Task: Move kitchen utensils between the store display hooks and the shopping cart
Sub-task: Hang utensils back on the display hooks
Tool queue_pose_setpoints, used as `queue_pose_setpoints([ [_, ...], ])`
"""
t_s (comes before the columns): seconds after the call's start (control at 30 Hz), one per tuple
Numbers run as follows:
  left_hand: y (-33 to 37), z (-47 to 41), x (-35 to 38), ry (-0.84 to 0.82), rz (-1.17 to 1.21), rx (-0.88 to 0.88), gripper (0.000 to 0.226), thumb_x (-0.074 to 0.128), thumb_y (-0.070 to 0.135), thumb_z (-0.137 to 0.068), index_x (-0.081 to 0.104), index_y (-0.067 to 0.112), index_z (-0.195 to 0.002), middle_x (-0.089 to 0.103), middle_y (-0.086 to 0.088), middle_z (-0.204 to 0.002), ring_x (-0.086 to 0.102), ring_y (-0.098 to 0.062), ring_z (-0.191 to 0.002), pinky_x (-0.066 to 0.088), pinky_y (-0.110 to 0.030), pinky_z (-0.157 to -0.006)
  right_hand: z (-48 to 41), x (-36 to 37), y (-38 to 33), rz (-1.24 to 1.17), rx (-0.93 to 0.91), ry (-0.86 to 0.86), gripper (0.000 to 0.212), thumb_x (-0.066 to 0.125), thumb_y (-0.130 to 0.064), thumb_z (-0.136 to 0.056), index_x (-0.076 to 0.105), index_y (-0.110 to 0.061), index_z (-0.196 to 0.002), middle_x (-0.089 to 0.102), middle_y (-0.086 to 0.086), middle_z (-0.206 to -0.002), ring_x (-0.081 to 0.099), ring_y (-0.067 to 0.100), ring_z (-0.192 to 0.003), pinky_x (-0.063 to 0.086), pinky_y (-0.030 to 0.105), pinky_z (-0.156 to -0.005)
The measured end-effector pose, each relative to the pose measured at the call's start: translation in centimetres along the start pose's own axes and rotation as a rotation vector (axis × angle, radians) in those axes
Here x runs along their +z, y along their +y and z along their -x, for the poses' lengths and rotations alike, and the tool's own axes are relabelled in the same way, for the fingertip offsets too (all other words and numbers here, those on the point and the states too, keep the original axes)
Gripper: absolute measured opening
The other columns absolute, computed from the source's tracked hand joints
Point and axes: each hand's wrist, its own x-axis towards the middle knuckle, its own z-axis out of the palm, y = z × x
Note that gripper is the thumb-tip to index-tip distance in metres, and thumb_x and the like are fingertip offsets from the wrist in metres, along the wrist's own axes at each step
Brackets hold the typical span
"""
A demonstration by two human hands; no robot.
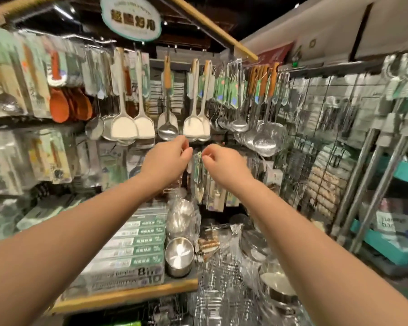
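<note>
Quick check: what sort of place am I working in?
Most likely a shop's kitchenware aisle: tagged spatulas and ladles hang in rows, boxed goods are stacked on a shelf, and a sign hangs overhead.

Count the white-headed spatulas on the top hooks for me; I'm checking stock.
4 white spatulas: two hang side by side left of the steel ladle, two overlap right of it. Others may hide behind them or the ladle.

Spatulas (193, 128) hang at upper centre with a ladle (167, 131) between them; skimmers (264, 142) hang to their right; boxes (132, 250) sit at lower left, a bowl (179, 255) just right of them
</note>
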Motion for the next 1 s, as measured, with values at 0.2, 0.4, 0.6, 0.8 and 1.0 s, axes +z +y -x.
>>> queue_pose_setpoints([
  [0.2, -3.0, -5.6, 2.3, -0.006, -0.006, -0.034, 0.023, 0.041, 0.034, -0.095, 0.056, 0.017, -0.101, 0.068, -0.006, -0.089, 0.06, -0.028, -0.085, 0.05, -0.041, -0.075, -6.6, 1.9, 1.9, -0.063, 0.075, -0.021, 0.027, 0.04, -0.027, -0.096, 0.059, -0.022, -0.115, 0.064, 0.0, -0.113, 0.056, 0.018, -0.099, 0.042, 0.03, -0.076],
  [0.4, -4.9, -10.0, 4.0, -0.01, -0.038, -0.099, 0.023, 0.041, 0.033, -0.095, 0.053, 0.017, -0.106, 0.067, -0.008, -0.097, 0.061, -0.028, -0.086, 0.05, -0.039, -0.076, -12.4, 3.6, 4.2, -0.142, 0.101, -0.05, 0.029, 0.04, -0.025, -0.095, 0.058, -0.019, -0.116, 0.065, 0.006, -0.11, 0.059, 0.024, -0.096, 0.047, 0.033, -0.077],
  [0.6, -3.9, -16.6, 7.8, -0.026, -0.014, -0.164, 0.034, 0.045, 0.034, -0.094, 0.047, 0.015, -0.122, 0.064, -0.01, -0.114, 0.058, -0.03, -0.103, 0.048, -0.038, -0.085, -18.4, 3.7, 8.6, -0.191, 0.118, -0.097, 0.028, 0.042, -0.028, -0.096, 0.055, -0.017, -0.118, 0.062, 0.007, -0.114, 0.059, 0.025, -0.098, 0.046, 0.033, -0.078],
  [0.8, -3.6, -24.5, 12.9, -0.017, 0.089, -0.28, 0.044, 0.048, 0.035, -0.094, 0.04, 0.018, -0.133, 0.062, -0.005, -0.111, 0.057, -0.031, -0.107, 0.041, -0.033, -0.081, -26.3, 3.3, 13.7, -0.151, 0.112, -0.159, 0.028, 0.043, -0.023, -0.094, 0.053, -0.016, -0.119, 0.06, 0.008, -0.12, 0.055, 0.028, -0.109, 0.039, 0.031, -0.078],
  [1.0, -5.5, -31.5, 16.7, 0.014, 0.161, -0.363, 0.06, 0.049, 0.041, -0.094, 0.025, 0.018, -0.144, 0.052, -0.009, -0.131, 0.054, -0.027, -0.112, 0.038, -0.028, -0.08, -34.8, 4.3, 16.4, -0.238, 0.107, -0.142, 0.028, 0.044, -0.024, -0.094, 0.055, -0.016, -0.118, 0.06, 0.01, -0.123, 0.054, 0.029, -0.112, 0.038, 0.03, -0.079],
])
